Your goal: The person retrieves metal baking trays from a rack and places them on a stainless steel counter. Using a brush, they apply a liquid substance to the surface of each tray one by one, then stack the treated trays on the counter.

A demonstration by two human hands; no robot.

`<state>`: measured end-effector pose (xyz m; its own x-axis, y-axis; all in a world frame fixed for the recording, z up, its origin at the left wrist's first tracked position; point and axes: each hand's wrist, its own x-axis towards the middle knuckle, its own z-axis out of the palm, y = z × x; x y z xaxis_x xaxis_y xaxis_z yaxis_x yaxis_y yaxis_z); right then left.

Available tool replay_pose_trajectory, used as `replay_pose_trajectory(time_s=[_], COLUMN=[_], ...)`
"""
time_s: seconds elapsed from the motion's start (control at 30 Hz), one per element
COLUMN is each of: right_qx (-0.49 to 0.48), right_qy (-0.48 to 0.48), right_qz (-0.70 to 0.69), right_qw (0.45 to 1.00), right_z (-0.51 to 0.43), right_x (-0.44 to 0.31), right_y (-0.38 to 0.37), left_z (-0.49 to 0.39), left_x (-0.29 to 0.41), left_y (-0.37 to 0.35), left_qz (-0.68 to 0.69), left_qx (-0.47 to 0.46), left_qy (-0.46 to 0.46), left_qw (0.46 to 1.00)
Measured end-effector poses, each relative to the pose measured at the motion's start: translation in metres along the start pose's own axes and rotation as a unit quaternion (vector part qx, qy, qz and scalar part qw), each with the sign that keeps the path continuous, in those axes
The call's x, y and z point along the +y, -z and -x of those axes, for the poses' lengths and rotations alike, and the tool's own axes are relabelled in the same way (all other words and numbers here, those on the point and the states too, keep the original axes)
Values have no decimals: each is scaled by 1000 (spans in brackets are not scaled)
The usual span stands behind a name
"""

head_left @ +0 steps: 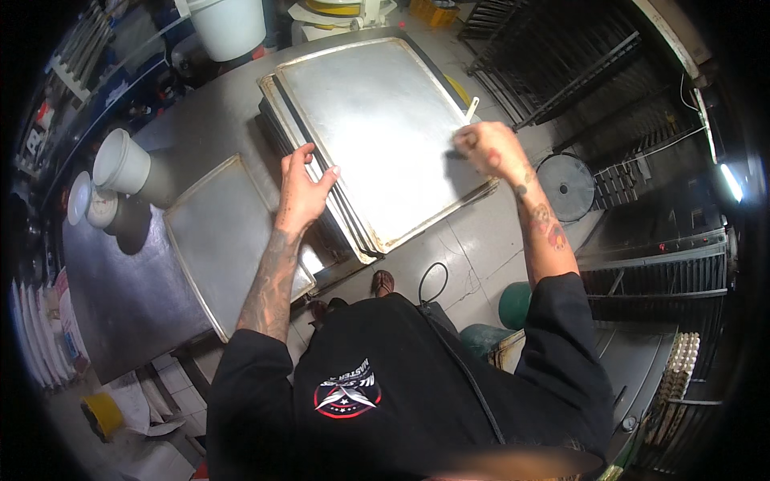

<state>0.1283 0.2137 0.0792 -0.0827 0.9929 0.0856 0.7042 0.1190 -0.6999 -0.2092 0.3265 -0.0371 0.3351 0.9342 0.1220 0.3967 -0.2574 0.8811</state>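
A stack of metal baking trays stands on the steel worktable, its top tray [373, 120] lying slightly askew over those below. My left hand [305, 189] is at the stack's left edge, thumb and fingers apart, with nothing seen in it. Over the top tray's right edge is my right hand [484, 147], fingers curled and slightly blurred; whether it holds anything is hidden. Just beyond it, a pale handle [473, 109] sticks up by the tray's rim. Another metal baking tray [222, 234] lies flat on the table, left of the stack and partly behind my left forearm.
White plastic tubs [122, 161] stand on the worktable's [114, 306] left side, near a round dial scale [102, 207]. A large white bucket [227, 27] is beyond the table. Dark tray racks [553, 54] and a round grey lid [564, 187] are at right.
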Motion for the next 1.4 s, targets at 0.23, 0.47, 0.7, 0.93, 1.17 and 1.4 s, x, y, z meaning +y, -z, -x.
replay_pose_trajectory(time_s=[0.23, 0.47, 0.7, 0.93, 1.17, 1.4], right_qx=[-19, -29, -33, 160, -10, 99], right_qy=[-73, -77, -23, -57, -110, -93], right_qz=[194, 355, 299, 64, -101, -283], right_qw=[978, 931, 953, 983, 989, 950], right_z=[-104, -197, -266, -284, -60, -7], right_x=[6, 68, 8, 29, 16, -48], right_y=[2, 22, 1, -27, 56, -79], left_z=[-3, 5, 5, 4, -17, 36], left_x=[1, 15, 37, 40, -8, -2], left_y=[-5, -15, 3, 15, 13, 128], left_qz=[22, 6, -1, 28, 159, 321], left_qx=[39, 66, 29, 18, -17, 4], left_qy=[2, -27, 89, 143, 164, 242], left_qw=[999, 997, 996, 989, 973, 916])
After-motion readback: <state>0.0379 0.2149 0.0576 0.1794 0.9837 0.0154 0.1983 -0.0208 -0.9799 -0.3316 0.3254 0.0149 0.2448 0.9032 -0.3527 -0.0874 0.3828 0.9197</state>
